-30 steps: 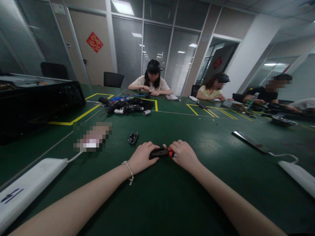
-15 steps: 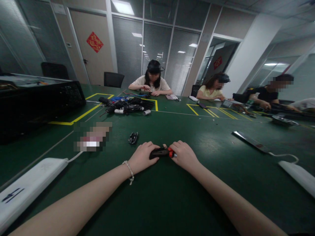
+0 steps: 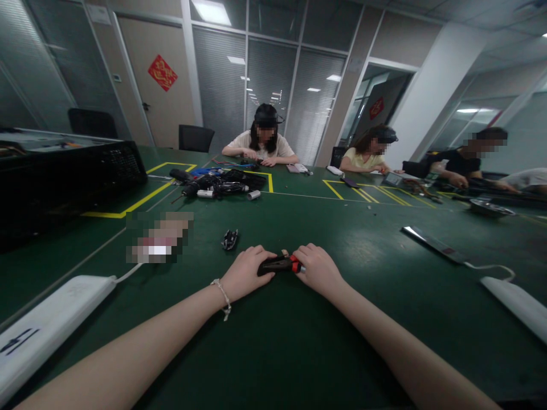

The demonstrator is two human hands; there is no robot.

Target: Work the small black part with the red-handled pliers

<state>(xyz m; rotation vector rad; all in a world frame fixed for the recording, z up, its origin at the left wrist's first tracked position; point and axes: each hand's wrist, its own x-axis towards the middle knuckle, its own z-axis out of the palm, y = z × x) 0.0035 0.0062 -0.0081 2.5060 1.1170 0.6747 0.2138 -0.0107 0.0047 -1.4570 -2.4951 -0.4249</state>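
Low over the green table, both hands meet at a black tool with red parts (image 3: 277, 266), which looks like pliers. My left hand (image 3: 244, 271) is closed, thumb and fingers gripping its black end. On the other side, my right hand (image 3: 319, 269) curls around the red end, where a bit of shiny metal shows below the fingers. A small pale bit (image 3: 285, 252) pokes up just behind the tool; what it belongs to is unclear. Left of and beyond my left hand lies a small black and silver part (image 3: 229, 240), touched by neither hand.
A white power strip (image 3: 64, 307) lies at left, its cord leading to a blurred-out item. At right are a phone-like slab (image 3: 431, 244) and another white strip (image 3: 513, 302). A black case (image 3: 68, 188) stands far left. Beyond are a drill (image 3: 192, 188), cables and several people.
The view has shifted very slightly. Both hands keep their grip on the black and red tool, with no clear movement between them.
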